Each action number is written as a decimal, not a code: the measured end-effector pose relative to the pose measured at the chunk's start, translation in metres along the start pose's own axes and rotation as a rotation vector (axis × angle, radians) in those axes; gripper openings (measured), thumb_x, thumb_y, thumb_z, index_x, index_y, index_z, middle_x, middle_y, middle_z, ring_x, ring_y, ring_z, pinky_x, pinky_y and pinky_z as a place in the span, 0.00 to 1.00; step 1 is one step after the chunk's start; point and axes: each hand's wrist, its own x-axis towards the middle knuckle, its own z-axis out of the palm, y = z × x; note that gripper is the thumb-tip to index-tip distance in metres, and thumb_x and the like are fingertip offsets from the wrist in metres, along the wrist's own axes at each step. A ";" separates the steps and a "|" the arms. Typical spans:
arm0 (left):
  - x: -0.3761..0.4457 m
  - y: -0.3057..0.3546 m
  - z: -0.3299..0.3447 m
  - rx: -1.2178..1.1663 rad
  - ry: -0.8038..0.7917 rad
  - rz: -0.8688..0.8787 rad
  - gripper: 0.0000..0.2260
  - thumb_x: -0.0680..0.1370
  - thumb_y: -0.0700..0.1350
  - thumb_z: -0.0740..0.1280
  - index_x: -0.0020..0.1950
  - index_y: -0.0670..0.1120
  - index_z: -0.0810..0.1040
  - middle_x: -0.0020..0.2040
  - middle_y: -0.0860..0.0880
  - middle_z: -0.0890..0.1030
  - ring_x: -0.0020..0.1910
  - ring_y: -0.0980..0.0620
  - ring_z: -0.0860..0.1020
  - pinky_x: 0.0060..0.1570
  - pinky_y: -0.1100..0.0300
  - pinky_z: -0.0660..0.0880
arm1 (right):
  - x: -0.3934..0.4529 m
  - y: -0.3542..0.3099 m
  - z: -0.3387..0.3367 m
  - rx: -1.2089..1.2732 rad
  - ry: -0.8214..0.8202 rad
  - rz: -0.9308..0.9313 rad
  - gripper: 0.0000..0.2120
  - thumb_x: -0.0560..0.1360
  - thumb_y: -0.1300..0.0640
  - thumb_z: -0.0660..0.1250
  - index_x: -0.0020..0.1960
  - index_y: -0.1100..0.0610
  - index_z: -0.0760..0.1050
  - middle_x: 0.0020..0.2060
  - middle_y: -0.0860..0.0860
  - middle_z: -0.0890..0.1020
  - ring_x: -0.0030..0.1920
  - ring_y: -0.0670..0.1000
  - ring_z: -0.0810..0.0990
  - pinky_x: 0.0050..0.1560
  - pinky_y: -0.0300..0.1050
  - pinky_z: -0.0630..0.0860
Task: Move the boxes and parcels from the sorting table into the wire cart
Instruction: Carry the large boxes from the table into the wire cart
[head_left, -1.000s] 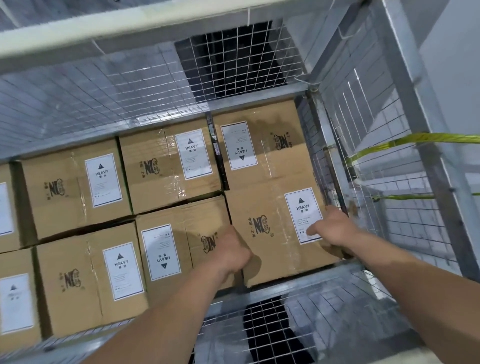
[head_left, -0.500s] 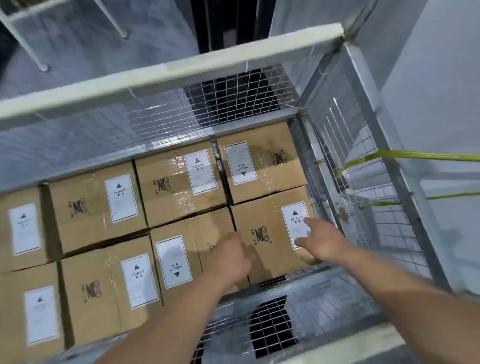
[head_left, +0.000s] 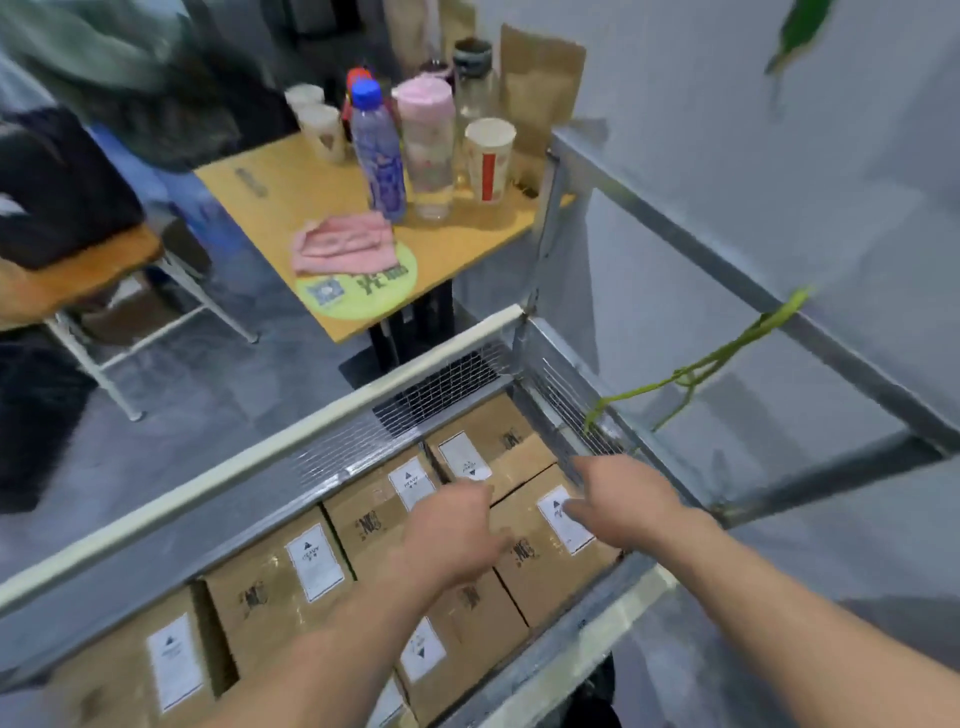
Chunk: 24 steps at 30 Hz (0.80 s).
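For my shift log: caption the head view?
Both hands hover over cardboard boxes packed in the wire cart.

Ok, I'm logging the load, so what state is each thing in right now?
Wire cart: loaded with a layer of boxes.
Nearest right box: lying flat, sealed, label up.
Left hand: above the boxes, holding nothing.
Right hand: above that box, holding nothing.
Blue-capped bottle: upright, capped.

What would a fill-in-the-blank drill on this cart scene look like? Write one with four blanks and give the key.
1. The cardboard boxes lie inside the wire ____.
2. Each box carries a ____ paper label.
3. A ____ cord is tied to the cart's frame.
4. The cloth on the yellow table is ____.

Missing words: cart; white; green; pink
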 end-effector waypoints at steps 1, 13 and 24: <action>-0.008 0.006 -0.014 0.034 0.020 0.039 0.18 0.79 0.60 0.65 0.61 0.48 0.74 0.53 0.52 0.75 0.51 0.50 0.75 0.53 0.53 0.77 | -0.015 -0.002 -0.014 0.004 0.029 0.012 0.17 0.77 0.45 0.63 0.62 0.52 0.73 0.49 0.49 0.81 0.53 0.55 0.80 0.44 0.48 0.76; -0.080 0.124 -0.097 0.175 0.217 0.420 0.24 0.78 0.67 0.59 0.63 0.49 0.74 0.61 0.52 0.77 0.62 0.49 0.75 0.57 0.48 0.75 | -0.177 0.044 -0.085 0.124 0.274 0.275 0.14 0.77 0.38 0.64 0.51 0.49 0.72 0.55 0.51 0.82 0.57 0.57 0.80 0.47 0.49 0.74; -0.148 0.253 -0.058 0.362 0.253 0.653 0.31 0.80 0.67 0.56 0.73 0.46 0.70 0.72 0.48 0.72 0.72 0.47 0.69 0.66 0.48 0.71 | -0.307 0.132 -0.046 0.255 0.397 0.522 0.26 0.78 0.32 0.59 0.62 0.52 0.75 0.62 0.52 0.80 0.62 0.57 0.78 0.53 0.50 0.75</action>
